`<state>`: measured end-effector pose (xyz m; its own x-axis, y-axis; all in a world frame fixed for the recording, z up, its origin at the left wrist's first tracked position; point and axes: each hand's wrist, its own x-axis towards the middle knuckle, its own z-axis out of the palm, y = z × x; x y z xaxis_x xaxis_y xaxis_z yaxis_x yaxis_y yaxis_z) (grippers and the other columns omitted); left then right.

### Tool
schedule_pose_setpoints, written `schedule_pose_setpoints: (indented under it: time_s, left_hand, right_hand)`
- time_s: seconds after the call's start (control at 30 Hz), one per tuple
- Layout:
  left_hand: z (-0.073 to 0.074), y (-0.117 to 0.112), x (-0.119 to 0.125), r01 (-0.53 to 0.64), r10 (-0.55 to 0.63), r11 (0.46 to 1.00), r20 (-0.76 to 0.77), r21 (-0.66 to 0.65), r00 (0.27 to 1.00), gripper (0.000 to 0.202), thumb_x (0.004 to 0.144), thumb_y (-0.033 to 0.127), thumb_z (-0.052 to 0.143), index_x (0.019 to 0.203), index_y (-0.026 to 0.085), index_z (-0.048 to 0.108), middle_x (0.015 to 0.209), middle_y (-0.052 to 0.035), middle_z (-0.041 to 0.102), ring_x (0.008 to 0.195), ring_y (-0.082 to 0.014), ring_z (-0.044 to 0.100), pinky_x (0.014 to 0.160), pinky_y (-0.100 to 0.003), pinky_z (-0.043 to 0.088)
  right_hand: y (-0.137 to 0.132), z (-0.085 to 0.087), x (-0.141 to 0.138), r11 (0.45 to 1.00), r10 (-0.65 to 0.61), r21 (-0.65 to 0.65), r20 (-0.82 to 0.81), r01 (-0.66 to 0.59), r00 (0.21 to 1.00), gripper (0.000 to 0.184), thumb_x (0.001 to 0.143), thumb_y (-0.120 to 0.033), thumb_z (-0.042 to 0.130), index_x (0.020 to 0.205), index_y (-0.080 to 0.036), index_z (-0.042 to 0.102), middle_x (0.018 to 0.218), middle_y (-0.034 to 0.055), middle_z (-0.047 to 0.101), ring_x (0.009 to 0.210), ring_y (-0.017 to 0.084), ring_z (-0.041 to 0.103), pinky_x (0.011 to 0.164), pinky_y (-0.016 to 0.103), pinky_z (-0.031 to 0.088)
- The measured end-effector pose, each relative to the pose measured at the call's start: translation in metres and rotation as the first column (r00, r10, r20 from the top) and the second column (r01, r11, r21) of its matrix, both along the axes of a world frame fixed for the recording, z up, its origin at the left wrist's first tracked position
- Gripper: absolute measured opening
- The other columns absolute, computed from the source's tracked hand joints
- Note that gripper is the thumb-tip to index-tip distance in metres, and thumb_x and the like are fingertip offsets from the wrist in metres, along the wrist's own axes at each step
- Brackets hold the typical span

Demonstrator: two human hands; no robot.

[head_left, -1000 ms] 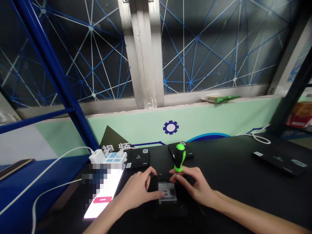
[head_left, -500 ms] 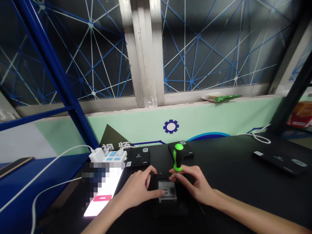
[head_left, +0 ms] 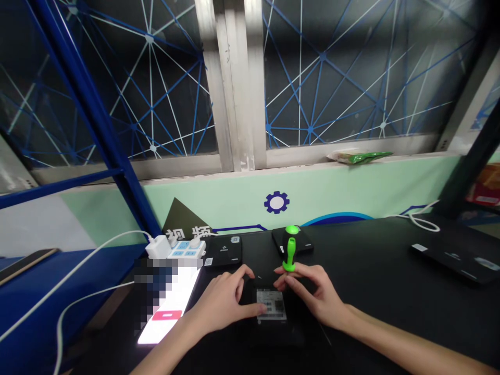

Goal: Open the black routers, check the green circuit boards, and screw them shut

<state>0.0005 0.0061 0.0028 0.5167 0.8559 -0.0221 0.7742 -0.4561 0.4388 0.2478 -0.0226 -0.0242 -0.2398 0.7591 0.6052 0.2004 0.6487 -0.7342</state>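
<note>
A black box with a white printed label lies on the dark table in front of me. My left hand grips it from the left, thumb pressed on the label and fingers curled by the far edge. In my right hand, a green-and-black screwdriver stands nearly upright, pinched low on its handle by thumb and fingers. Its tip is hidden behind the fingers, so I cannot tell exactly where it touches the box. A tiny object, perhaps a screw, lies just beyond the box.
Flat black boxes lie at the back left, behind the screwdriver and at the right. A lit screen is beside my left forearm, near a white power strip with cables. A blue frame post rises at the left.
The screwdriver handle has turned: its green strip moved from the left side to the front. My left hand keeps its place on the box. The whole view has shifted slightly.
</note>
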Motion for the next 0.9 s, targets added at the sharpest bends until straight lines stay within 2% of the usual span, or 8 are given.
schedule_pose_setpoints:
  time_s: [0.13,0.23,0.37,0.47,0.57,0.67,0.73,0.9]
  left_hand:
    - [0.0012,-0.0011,0.0003,0.003,-0.003,1.0,-0.008,-0.005,1.0,0.063,0.076,0.073,0.068,0.118,0.026,0.057,0.067,0.0066,0.058,0.068,-0.0187,0.057,0.061,-0.028,0.03]
    - [0.0016,-0.0015,0.0002,0.003,-0.003,1.0,-0.015,0.001,1.0,0.063,0.076,0.072,0.068,0.117,0.026,0.057,0.068,0.0067,0.058,0.068,-0.0184,0.057,0.061,-0.028,0.03]
    - [0.0016,-0.0018,-0.0006,0.001,-0.001,1.0,-0.015,0.003,1.0,0.064,0.076,0.073,0.067,0.118,0.025,0.057,0.068,0.0068,0.058,0.067,-0.0183,0.057,0.061,-0.028,0.031]
    - [0.0012,-0.0016,-0.0011,0.009,-0.009,1.0,-0.011,0.005,1.0,0.065,0.077,0.073,0.066,0.118,0.025,0.057,0.067,0.0069,0.058,0.068,-0.0182,0.058,0.062,-0.028,0.032]
    - [0.0007,-0.001,-0.0012,0.009,-0.009,1.0,-0.008,0.009,1.0,0.064,0.077,0.074,0.066,0.117,0.025,0.057,0.067,0.0069,0.058,0.067,-0.0181,0.058,0.061,-0.028,0.031]
    - [0.0007,-0.0009,-0.0008,0.009,-0.009,1.0,-0.005,0.002,1.0,0.064,0.077,0.074,0.066,0.117,0.025,0.057,0.067,0.0073,0.058,0.067,-0.0178,0.058,0.06,-0.028,0.031]
    - [0.0011,-0.0012,-0.0005,0.007,-0.007,1.0,-0.006,0.0,1.0,0.064,0.077,0.074,0.067,0.117,0.025,0.057,0.066,0.0074,0.058,0.066,-0.0178,0.058,0.06,-0.028,0.031]
    - [0.0021,-0.0015,-0.001,0.002,-0.002,1.0,-0.009,-0.001,1.0,0.064,0.077,0.074,0.066,0.117,0.025,0.057,0.067,0.0068,0.058,0.067,-0.0181,0.058,0.061,-0.028,0.032]
  right_hand:
    - [0.0047,-0.003,-0.0056,0.994,-0.093,-0.055,-0.059,0.09,0.994,0.015,0.089,-0.031,0.071,0.08,-0.019,0.069,0.069,0.0016,0.074,0.06,0.016,0.068,0.061,0.025,0.053]
    - [0.0072,-0.002,-0.0074,0.989,-0.128,-0.083,-0.075,0.122,0.989,0.021,0.084,-0.033,0.076,0.075,-0.019,0.064,0.062,-0.0003,0.067,0.053,0.014,0.06,0.053,0.024,0.049]
    - [0.0026,0.0017,-0.0029,0.998,-0.049,-0.032,-0.02,0.048,0.999,0.012,0.094,-0.029,0.063,0.093,-0.018,0.068,0.076,0.0032,0.073,0.065,0.016,0.067,0.064,0.026,0.053]
    - [-0.0001,-0.0001,-0.0002,1.0,-0.005,0.02,0.013,0.005,1.0,0.018,0.099,-0.026,0.055,0.11,-0.02,0.069,0.086,0.0047,0.078,0.075,0.018,0.073,0.077,0.03,0.055]
    - [0.0023,-0.0044,-0.002,0.999,-0.033,0.032,0.008,0.032,0.999,0.016,0.097,-0.027,0.06,0.107,-0.02,0.071,0.081,0.0039,0.078,0.067,0.017,0.072,0.073,0.029,0.056]
    - [0.006,-0.006,-0.005,0.996,-0.08,0.036,-0.017,0.081,0.997,0.011,0.09,-0.029,0.069,0.092,-0.019,0.072,0.071,0.0019,0.074,0.057,0.015,0.066,0.058,0.025,0.053]
    - [0.0066,-0.0047,-0.005,0.995,-0.097,0.033,-0.014,0.098,0.995,0.011,0.088,-0.03,0.072,0.085,-0.019,0.07,0.071,0.0013,0.072,0.055,0.014,0.063,0.055,0.023,0.051]
    - [0.0025,-0.0011,0.0001,0.999,-0.038,0.04,0.049,0.036,0.998,0.017,0.098,-0.026,0.058,0.109,-0.021,0.07,0.085,0.0031,0.077,0.074,0.017,0.072,0.075,0.027,0.055]
